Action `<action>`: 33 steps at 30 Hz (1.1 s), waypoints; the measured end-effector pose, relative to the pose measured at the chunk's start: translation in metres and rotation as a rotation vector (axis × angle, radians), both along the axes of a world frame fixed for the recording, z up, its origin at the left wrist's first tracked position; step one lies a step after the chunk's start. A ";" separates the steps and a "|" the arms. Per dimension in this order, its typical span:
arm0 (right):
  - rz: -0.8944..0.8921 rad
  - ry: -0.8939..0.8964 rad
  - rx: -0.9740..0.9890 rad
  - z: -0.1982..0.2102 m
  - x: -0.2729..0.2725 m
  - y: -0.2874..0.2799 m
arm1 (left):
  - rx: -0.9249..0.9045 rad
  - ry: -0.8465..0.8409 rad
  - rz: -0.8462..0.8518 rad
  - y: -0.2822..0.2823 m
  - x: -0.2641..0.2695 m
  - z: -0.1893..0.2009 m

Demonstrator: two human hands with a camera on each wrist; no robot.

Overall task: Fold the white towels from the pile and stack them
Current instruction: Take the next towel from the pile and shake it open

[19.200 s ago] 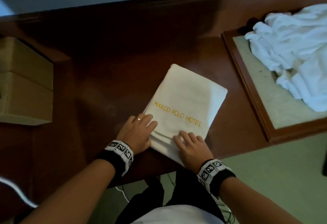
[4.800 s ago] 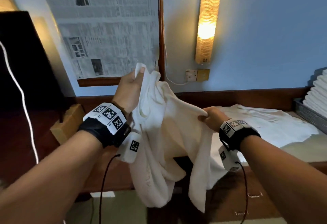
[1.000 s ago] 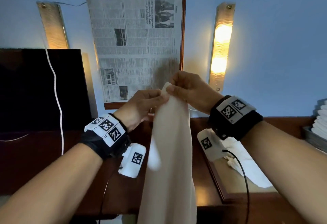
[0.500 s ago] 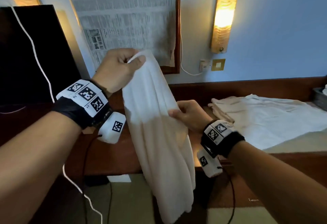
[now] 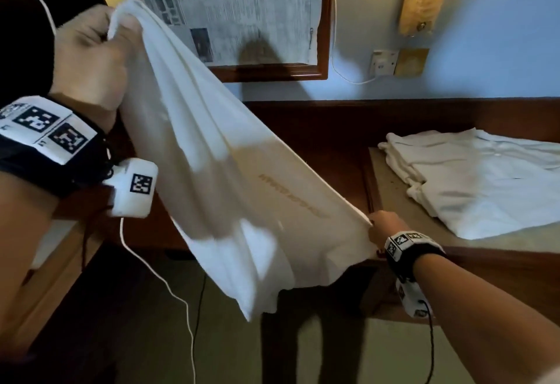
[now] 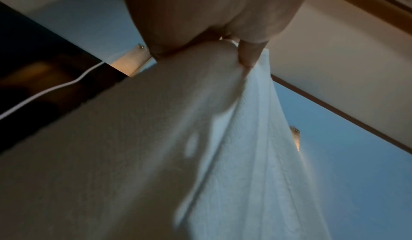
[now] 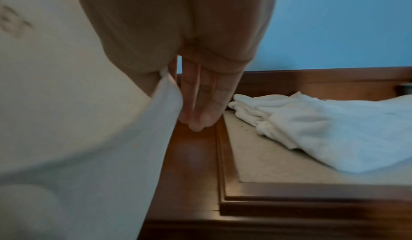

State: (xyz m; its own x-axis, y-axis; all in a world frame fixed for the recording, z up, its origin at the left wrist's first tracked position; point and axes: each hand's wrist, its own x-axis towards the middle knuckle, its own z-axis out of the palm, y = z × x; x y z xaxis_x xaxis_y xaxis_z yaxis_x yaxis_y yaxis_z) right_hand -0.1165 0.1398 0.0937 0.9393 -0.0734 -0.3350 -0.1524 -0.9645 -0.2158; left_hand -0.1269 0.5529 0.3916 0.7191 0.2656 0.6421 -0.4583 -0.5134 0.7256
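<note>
Gold embroidered lettering ran along the towel (image 5: pixel 230 177), too blurred to read. One towel was in the air, held stretched on a slant in front of the desk (image 5: pixel 339 129): white, doubled lengthwise with soft creases, its lower part sagging below the desk edge. The left hand (image 5: pixel 91 53) was raised high and gripped the upper end, fingers curled round the bunched corner. The right hand (image 5: pixel 382 227) was low, just above the desk's front edge, and pinched the other end between thumb and forefinger, the remaining fingers (image 7: pixel 200 102) straight. To the right, the pile (image 5: pixel 472 177) of white towels lay flattened on a beige inset; it seemed to hold several, though the count was unclear. A framed newspaper (image 5: pixel 239 11) hung on the wall, its print illegible.
</note>
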 end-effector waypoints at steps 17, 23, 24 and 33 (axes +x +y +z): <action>0.331 -0.660 1.244 0.183 -0.004 0.165 | 0.512 0.259 -0.356 -0.079 0.013 -0.043; 0.225 -0.611 1.346 0.201 -0.012 0.185 | 0.499 0.321 -0.485 -0.061 0.015 -0.037; 0.194 -0.589 1.389 0.201 -0.014 0.188 | 0.492 0.313 -0.500 -0.058 0.016 -0.036; 0.142 -0.322 1.235 0.131 -0.046 0.208 | 0.565 0.234 -0.449 -0.026 0.028 -0.042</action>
State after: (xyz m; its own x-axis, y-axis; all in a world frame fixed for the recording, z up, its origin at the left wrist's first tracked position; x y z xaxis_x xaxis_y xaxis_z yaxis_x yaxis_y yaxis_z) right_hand -0.1625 0.3476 0.2252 0.9641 0.2292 0.1338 0.1605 -0.1023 -0.9817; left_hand -0.0989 0.5274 0.3500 0.8151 -0.4086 0.4106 -0.5769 -0.6368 0.5116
